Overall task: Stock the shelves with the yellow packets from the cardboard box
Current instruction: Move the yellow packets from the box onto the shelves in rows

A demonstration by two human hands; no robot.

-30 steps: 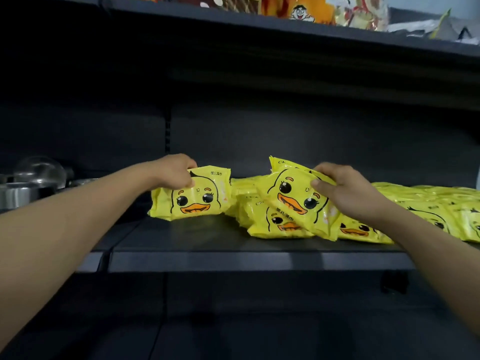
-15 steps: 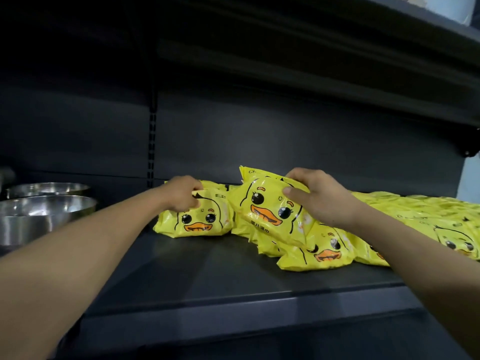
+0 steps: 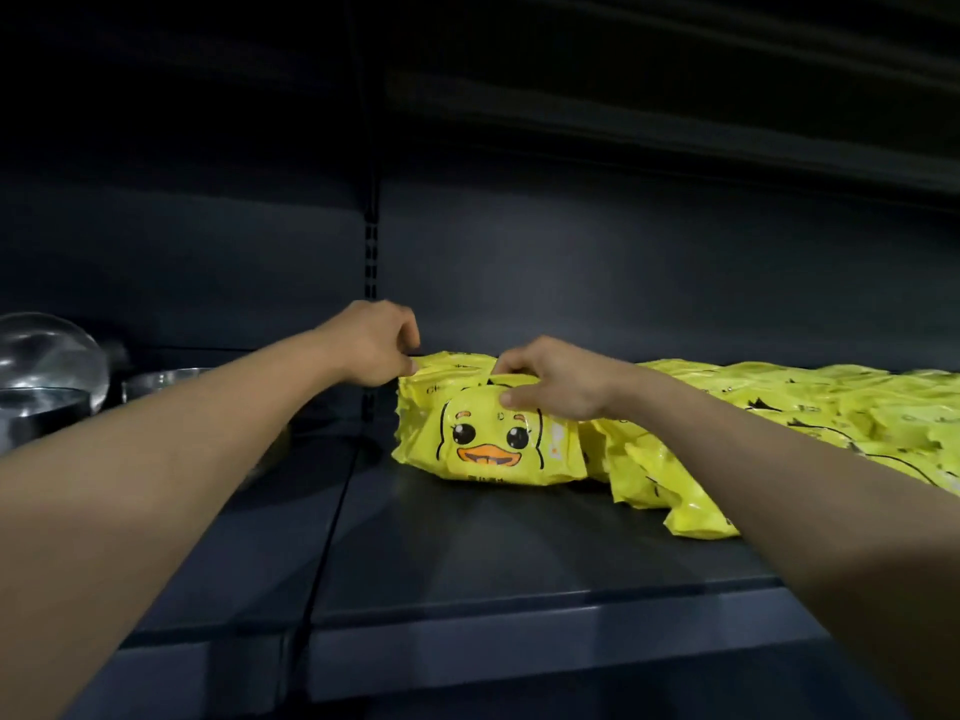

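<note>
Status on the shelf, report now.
Left hand pinching rear yellow packet. Right hand grip on front duck packet, standing on shelf. Nothing in the way.

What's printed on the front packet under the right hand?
A cartoon duck face, black eyes and orange beak, on the yellow front packet; head view. Right hand grips its top.

You see a bright yellow packet (image 3: 493, 439) printed with a cartoon duck face: black outline, round black eyes with white glints, an orange beak. The packets behind it (image 3: 810, 407) are the same yellow with black line work. Your shelf (image 3: 519, 543) is dark grey-blue. The bowls (image 3: 47, 376) are shiny silver.
</note>
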